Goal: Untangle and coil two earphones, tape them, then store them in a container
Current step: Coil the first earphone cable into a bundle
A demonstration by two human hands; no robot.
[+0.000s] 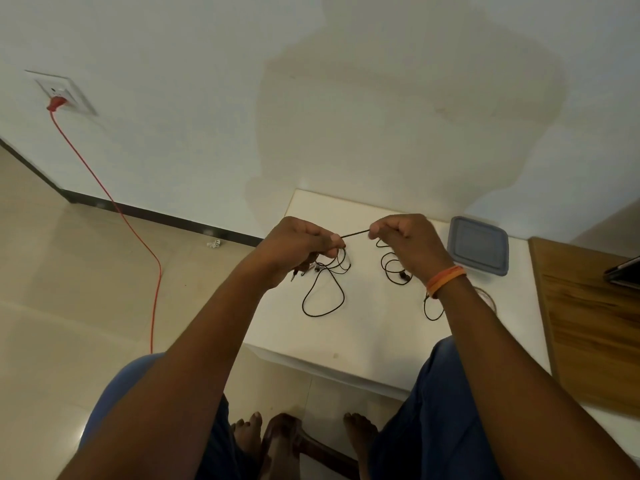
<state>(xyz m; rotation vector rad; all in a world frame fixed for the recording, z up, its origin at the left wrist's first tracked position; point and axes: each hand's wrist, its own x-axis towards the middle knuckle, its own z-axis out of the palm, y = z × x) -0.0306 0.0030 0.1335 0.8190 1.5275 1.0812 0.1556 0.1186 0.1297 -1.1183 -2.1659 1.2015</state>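
- The left hand (301, 242) is raised above the white table (367, 327), its fingers curled and pinching one end of a short, taut stretch of black earphone cord (355, 233).
- The right hand (403, 237) is at the same height, fingers curled, pinching the other end of that stretch; an orange wristband (445, 280) sits on its wrist.
- From the left hand the cord hangs down in several loops (323, 292) that rest on the table, with what look like earbuds or plugs just below the hand.
- A second bunch of black cord (394, 268) lies on the table under the right hand, with one loop showing beside the right forearm; whether it belongs to the same earphone I cannot tell.
- A blue-grey container with its lid on (479, 245) stands on the table to the right of the right hand, apart from the cords.
- A wooden board (588, 341) lies further right.
- A red cable (138, 233) runs from a wall socket (60, 93) down across the floor.
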